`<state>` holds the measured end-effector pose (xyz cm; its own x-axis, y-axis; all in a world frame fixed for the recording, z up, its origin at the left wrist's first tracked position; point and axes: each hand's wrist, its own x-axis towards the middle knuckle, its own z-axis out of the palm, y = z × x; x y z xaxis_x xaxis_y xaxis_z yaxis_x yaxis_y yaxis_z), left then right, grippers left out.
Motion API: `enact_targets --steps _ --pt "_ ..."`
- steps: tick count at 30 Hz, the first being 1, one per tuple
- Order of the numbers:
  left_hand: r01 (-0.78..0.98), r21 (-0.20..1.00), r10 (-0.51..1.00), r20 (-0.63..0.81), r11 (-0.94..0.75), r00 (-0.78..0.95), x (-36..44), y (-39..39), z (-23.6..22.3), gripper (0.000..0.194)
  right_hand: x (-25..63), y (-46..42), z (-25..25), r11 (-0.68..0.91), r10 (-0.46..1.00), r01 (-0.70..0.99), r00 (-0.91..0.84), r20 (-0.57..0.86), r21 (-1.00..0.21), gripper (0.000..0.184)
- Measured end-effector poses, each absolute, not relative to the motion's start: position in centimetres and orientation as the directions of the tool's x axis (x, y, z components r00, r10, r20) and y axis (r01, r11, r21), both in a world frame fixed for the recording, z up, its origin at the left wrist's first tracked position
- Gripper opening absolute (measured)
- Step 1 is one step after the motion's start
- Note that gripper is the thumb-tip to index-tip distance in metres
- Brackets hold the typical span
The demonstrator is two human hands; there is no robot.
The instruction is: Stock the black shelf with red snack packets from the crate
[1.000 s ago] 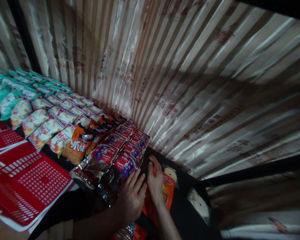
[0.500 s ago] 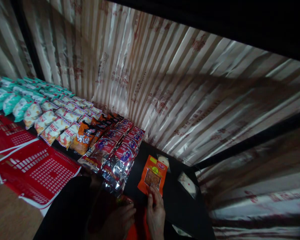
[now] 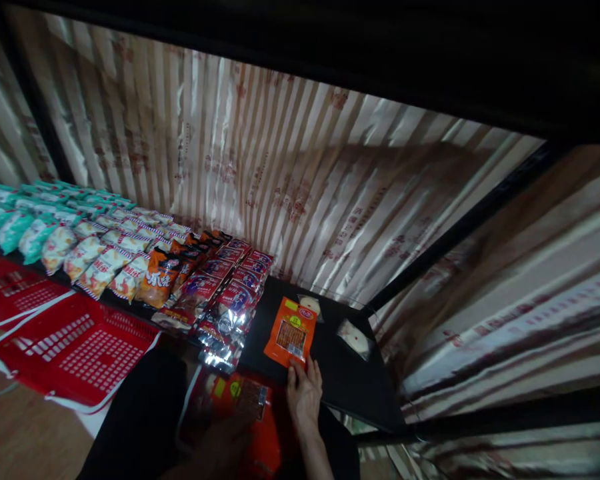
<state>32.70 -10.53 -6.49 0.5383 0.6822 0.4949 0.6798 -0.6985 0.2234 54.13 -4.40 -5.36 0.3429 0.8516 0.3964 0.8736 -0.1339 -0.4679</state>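
An orange snack packet with a food picture lies flat on the black shelf board. At its lower edge are the fingertips of my right hand, stretched out and slightly apart, with the palm facing down. Lower down, in deep shadow, my left hand is beside more orange packets, which lie in what looks like a red basket with a white rim in front of me. Its fingers are too dark to make out.
Rows of red-and-silver packets, orange-black bags, white bags and green bags fill the shelf leftward. Two clear-wrapped white items lie at right. Red baskets stand on the left floor. Black metal posts frame the shelf.
My right hand has slid from the packet's face down to its lower edge, and its fingers have straightened. My left hand has drawn down over the other orange packets. The view has shifted.
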Motion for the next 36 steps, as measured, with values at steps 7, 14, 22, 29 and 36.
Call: enact_targets --steps 7,14,22,29,36 --pt "0.59 0.193 0.605 0.453 -0.784 0.655 33.3 -11.8 -6.9 0.026 54.7 -3.5 -4.9 -0.106 0.857 0.856 0.337 0.39 -0.506 0.042" --pt "0.571 0.378 0.682 0.322 -0.729 0.657 33.6 -12.6 -10.4 0.035 55.1 -2.1 -2.5 -0.243 0.867 0.871 0.392 0.307 -0.428 0.044" --pt "0.497 0.618 0.722 0.173 -0.609 0.67 33.5 -12.9 -11.6 0.043 54.9 -0.1 0.2 -0.435 0.883 0.838 0.468 0.024 -0.328 0.06" --pt "0.506 0.733 0.818 0.12 -0.456 0.563 34.3 -15.1 -13.2 0.04 54.8 0.7 -0.1 -0.47 0.87 0.81 0.492 -0.03 -0.349 0.061" --pt "0.541 0.702 0.838 0.148 -0.464 0.526 35.2 -16.2 -11.2 0.037 55.3 1.2 0.4 -0.46 0.885 0.821 0.455 -0.098 -0.337 0.063"
